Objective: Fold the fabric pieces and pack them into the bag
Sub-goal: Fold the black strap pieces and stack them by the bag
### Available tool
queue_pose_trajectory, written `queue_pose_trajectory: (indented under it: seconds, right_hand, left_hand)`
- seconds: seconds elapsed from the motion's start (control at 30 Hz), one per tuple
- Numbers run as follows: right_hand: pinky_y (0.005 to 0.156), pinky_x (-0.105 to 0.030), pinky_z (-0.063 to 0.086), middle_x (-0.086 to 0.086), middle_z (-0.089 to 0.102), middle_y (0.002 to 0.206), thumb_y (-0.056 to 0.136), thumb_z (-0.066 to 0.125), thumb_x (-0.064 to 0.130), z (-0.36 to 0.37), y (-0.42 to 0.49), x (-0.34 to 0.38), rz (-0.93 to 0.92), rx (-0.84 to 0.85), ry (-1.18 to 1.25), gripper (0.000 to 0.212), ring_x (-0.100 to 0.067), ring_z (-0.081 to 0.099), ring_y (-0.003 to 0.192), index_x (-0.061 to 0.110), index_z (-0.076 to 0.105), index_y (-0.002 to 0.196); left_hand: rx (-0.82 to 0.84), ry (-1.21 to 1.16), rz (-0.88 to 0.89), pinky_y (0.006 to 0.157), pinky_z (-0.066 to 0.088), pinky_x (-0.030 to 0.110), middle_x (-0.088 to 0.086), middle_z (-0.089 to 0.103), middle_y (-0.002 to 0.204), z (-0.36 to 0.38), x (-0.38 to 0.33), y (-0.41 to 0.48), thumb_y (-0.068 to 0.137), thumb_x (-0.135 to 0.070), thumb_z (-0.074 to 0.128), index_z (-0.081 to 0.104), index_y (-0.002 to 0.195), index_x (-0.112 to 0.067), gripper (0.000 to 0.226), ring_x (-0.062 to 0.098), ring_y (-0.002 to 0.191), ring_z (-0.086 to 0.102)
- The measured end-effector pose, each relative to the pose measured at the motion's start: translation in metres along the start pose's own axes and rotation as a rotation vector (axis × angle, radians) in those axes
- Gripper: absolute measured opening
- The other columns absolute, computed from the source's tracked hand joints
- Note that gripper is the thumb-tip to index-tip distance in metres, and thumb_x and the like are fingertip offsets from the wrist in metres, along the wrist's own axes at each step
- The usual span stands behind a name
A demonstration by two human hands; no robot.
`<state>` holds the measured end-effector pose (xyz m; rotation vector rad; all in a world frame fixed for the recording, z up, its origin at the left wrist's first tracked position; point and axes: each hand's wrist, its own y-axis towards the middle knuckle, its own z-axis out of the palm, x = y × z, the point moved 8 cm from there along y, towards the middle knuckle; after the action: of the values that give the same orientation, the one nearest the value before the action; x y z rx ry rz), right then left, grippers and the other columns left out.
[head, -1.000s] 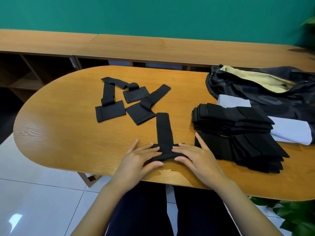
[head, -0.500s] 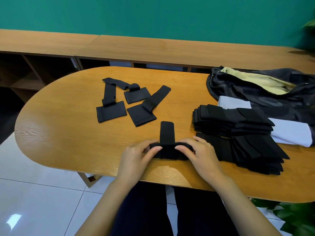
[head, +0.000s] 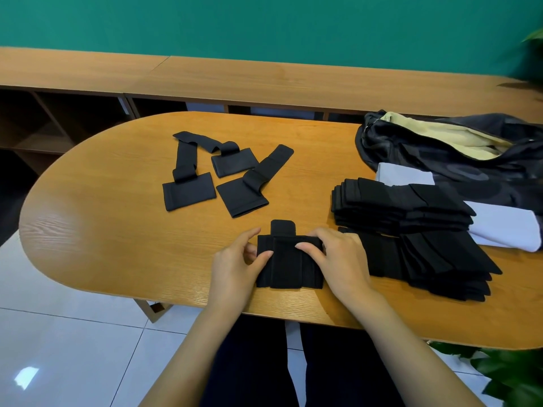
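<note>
Pinching fabric piece (head: 289, 268), left hand (head: 235, 270), right hand (head: 342, 259) fingers at sides; long axis points away.

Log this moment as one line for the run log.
step: fold | left hand, right hand: both hold black fabric piece | table: three unfolded pieces, folded stacks | bag: open

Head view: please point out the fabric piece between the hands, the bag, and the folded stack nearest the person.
fabric piece (head: 286, 267), head view, middle of its folded strip.
bag (head: 426, 160), head view, dark outer wall below the pale lining.
nearest folded stack (head: 440, 259), head view, top piece.
</note>
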<state>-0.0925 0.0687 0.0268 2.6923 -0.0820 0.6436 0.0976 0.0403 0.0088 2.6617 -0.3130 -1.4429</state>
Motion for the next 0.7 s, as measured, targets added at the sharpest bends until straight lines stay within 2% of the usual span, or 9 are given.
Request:
queue_pose_trajectory:
  seconds: [0.07, 0.1, 0.17, 0.23, 0.3, 0.4, 0.5, 0.6, 0.7]
  right_hand:
    - [0.081, -0.032, 0.039, 0.016, 0.062, 0.079, 0.086, 0.062, 0.05, 0.0, 0.002, 0.002, -0.017, -0.002, -0.04, 0.03, -0.001, 0.043, 0.072, 0.024, 0.069, 0.098]
    - [0.081, -0.032, 0.038, 0.019, 0.057, 0.078, 0.086, 0.062, 0.05, 0.001, 0.002, 0.003, -0.026, 0.001, -0.051, 0.03, -0.001, 0.042, 0.073, 0.025, 0.07, 0.099]
    - [0.081, -0.032, 0.037, 0.02, 0.053, 0.079, 0.085, 0.063, 0.05, 0.003, 0.003, 0.004, -0.039, 0.011, -0.061, 0.03, -0.001, 0.044, 0.074, 0.025, 0.07, 0.101]
    - [0.083, -0.031, 0.035, 0.016, 0.062, 0.085, 0.086, 0.062, 0.051, 0.007, 0.004, 0.005, -0.043, 0.038, -0.069, 0.032, -0.006, 0.054, 0.079, 0.026, 0.07, 0.103]
    - [0.084, -0.031, 0.033, 0.012, 0.067, 0.096, 0.087, 0.059, 0.052, 0.014, 0.005, 0.004, -0.048, 0.085, -0.089, 0.034, -0.011, 0.058, 0.092, 0.027, 0.069, 0.106]
    - [0.086, -0.035, 0.039, 0.007, 0.064, 0.106, 0.089, 0.055, 0.052, 0.023, 0.004, 0.004, -0.055, 0.12, -0.12, 0.039, -0.016, 0.054, 0.103, 0.025, 0.069, 0.114]
    - [0.096, -0.038, 0.039, 0.008, 0.06, 0.126, 0.095, 0.035, 0.055, 0.021, -0.001, 0.006, -0.058, 0.124, -0.116, 0.052, -0.015, 0.049, 0.118, 0.025, 0.063, 0.127]
    - [0.117, -0.038, 0.018, 0.016, 0.045, 0.147, 0.094, 0.012, 0.06, 0.026, -0.008, 0.015, -0.132, 0.258, -0.098, 0.067, -0.008, 0.032, 0.139, 0.031, 0.047, 0.143]
    - [0.121, -0.042, -0.007, 0.021, 0.028, 0.156, 0.096, 0.008, 0.061, 0.038, -0.018, 0.017, -0.176, 0.436, -0.144, 0.065, -0.005, 0.012, 0.148, 0.036, 0.031, 0.151]
  left_hand:
    - [-0.011, 0.035, 0.003, 0.084, 0.05, 0.018, -0.014, 0.063, 0.079, 0.0, 0.004, 0.0, 0.082, -0.025, 0.075, 0.059, 0.131, -0.024, 0.051, 0.0, 0.082, 0.061]
    - [-0.021, 0.057, 0.008, 0.089, 0.052, 0.031, -0.014, 0.063, 0.079, -0.001, 0.006, 0.0, 0.082, -0.028, 0.075, 0.06, 0.129, -0.026, 0.05, 0.002, 0.083, 0.061]
    - [-0.047, 0.103, 0.014, 0.092, 0.048, 0.044, -0.015, 0.062, 0.079, -0.003, 0.008, -0.001, 0.082, -0.031, 0.074, 0.061, 0.126, -0.029, 0.046, 0.006, 0.088, 0.06]
    - [-0.075, 0.166, 0.008, 0.093, 0.038, 0.036, -0.015, 0.062, 0.08, -0.005, 0.009, -0.002, 0.083, -0.033, 0.073, 0.062, 0.125, -0.03, 0.043, 0.005, 0.091, 0.055]
    - [-0.092, 0.237, 0.004, 0.086, 0.026, 0.031, -0.017, 0.061, 0.084, -0.009, 0.008, -0.004, 0.085, -0.034, 0.072, 0.061, 0.124, -0.032, 0.041, 0.005, 0.095, 0.05]
    - [-0.071, 0.316, 0.0, 0.084, 0.025, 0.032, -0.016, 0.06, 0.102, -0.007, 0.009, -0.004, 0.086, -0.035, 0.071, 0.061, 0.124, -0.031, 0.04, 0.012, 0.104, 0.048]
    - [-0.041, 0.341, 0.055, 0.089, 0.025, 0.031, -0.012, 0.058, 0.126, -0.005, 0.007, -0.005, 0.092, -0.032, 0.064, 0.059, 0.131, -0.027, 0.04, 0.012, 0.118, 0.045]
    - [0.063, 0.317, 0.168, 0.105, 0.025, 0.032, -0.012, 0.05, 0.142, 0.005, -0.001, -0.006, 0.098, -0.03, 0.054, 0.054, 0.139, -0.025, 0.04, 0.009, 0.134, 0.038]
    - [0.155, 0.334, 0.197, 0.117, 0.014, 0.038, -0.013, 0.047, 0.146, 0.015, 0.001, -0.006, 0.102, -0.029, 0.047, 0.051, 0.141, -0.027, 0.04, 0.008, 0.141, 0.029]
